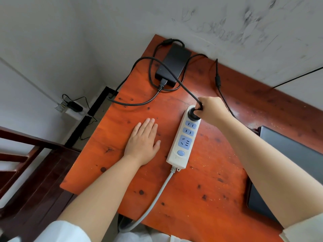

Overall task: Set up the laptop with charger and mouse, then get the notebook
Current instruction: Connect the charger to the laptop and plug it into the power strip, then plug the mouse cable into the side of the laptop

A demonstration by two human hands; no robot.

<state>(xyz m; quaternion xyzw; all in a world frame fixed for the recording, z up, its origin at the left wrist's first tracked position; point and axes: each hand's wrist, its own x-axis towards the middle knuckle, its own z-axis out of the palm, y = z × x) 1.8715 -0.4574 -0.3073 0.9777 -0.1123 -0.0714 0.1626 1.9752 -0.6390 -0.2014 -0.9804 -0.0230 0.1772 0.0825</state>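
Near the tabletop's far edge, the right hand (212, 110) pinches the round black plug (194, 113) into the long white power strip (183, 137); left hand (142, 142) lies flat, fingers spread. Closed grey laptop (288, 172) waits; mouse, notebook unseen.

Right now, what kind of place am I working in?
Probably a home or dorm study corner: a reddish wooden desk pushed against a scuffed white wall, with a power strip, charger brick and closed laptop on it.

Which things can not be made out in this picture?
- Plug: head view; the right hand covers it, so whether it sits fully in the power strip is unclear.
- Laptop: the right forearm and picture edge hide most of it.
- Thin charger cable: its end goes behind the forearm.
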